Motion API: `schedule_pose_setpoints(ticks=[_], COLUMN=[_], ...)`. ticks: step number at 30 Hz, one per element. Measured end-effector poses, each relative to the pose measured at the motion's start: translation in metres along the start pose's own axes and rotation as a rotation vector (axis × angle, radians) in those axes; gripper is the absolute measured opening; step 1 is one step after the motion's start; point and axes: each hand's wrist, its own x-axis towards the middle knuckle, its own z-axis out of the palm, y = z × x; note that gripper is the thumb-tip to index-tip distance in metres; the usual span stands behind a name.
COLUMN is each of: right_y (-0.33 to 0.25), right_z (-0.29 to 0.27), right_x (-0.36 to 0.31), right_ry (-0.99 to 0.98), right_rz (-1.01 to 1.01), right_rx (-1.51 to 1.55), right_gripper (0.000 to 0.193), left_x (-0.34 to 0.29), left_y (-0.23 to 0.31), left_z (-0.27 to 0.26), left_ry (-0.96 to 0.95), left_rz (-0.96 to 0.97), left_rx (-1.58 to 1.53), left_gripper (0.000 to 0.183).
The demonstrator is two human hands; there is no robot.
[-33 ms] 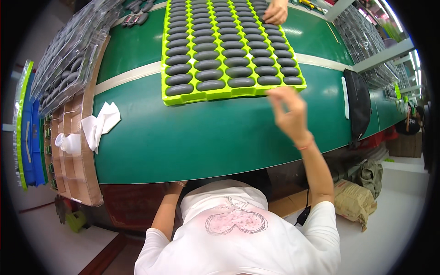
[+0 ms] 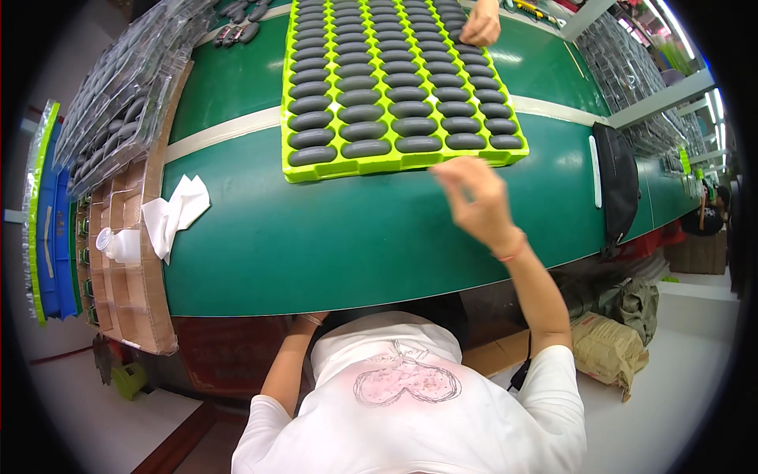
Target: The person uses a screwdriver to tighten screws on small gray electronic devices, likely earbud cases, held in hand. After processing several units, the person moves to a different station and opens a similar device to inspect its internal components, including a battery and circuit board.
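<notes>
A bright green tray (image 2: 355, 167) filled with rows of dark grey oval pieces (image 2: 365, 148) lies ahead of me on the green table. Just off its near edge, toward the right, is my right hand (image 2: 478, 197). Thumb and forefinger curve toward each other in a pinch, with a gap inside the loop; whether anything small sits between the tips I cannot make out. My left forearm (image 2: 288, 355) runs up to the table's front edge, and that hand is hidden beneath it. Another person's hand (image 2: 480, 25) touches the pieces at the tray's far right.
On the left stand a cardboard divider box (image 2: 150, 296), a white bottle (image 2: 120, 245), a crumpled white tissue (image 2: 178, 213) and stacked clear trays (image 2: 118, 103) of grey pieces. A black pouch (image 2: 620, 178) lies along the right side. Metal posts (image 2: 663, 99) rise at the far right.
My right hand has moved left along the tray's near edge, its fingers still curled. The other person's hand stays at the far right of the tray.
</notes>
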Motion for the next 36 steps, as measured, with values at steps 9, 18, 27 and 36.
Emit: schedule_pose_setpoints(ticks=[9, 18, 27, 36], right_y=[-0.019, 0.006, 0.009, 0.005], right_z=[0.054, 0.034, 0.031, 0.029], right_x=[0.005, 0.016, 0.013, 0.014], right_ry=[-0.033, 0.237, 0.216, 0.183], right_rz=[-0.333, -0.061, 0.026, 0.002], right_rx=[0.116, 0.109, 0.134, 0.161], right_gripper=[0.026, 0.015, 0.014, 0.014], left_x=[0.015, -0.008, -0.042, -0.058], left_y=[0.084, 0.06, 0.119, 0.13], left_z=[0.07, 0.097, 0.074, 0.062], left_ry=[-0.661, -0.877, -0.503, -0.497], left_rz=[0.366, 0.364, 0.313, 0.447], left_rx=[0.136, 0.261, 0.21, 0.179], left_gripper=[0.036, 0.038, 0.041, 0.021])
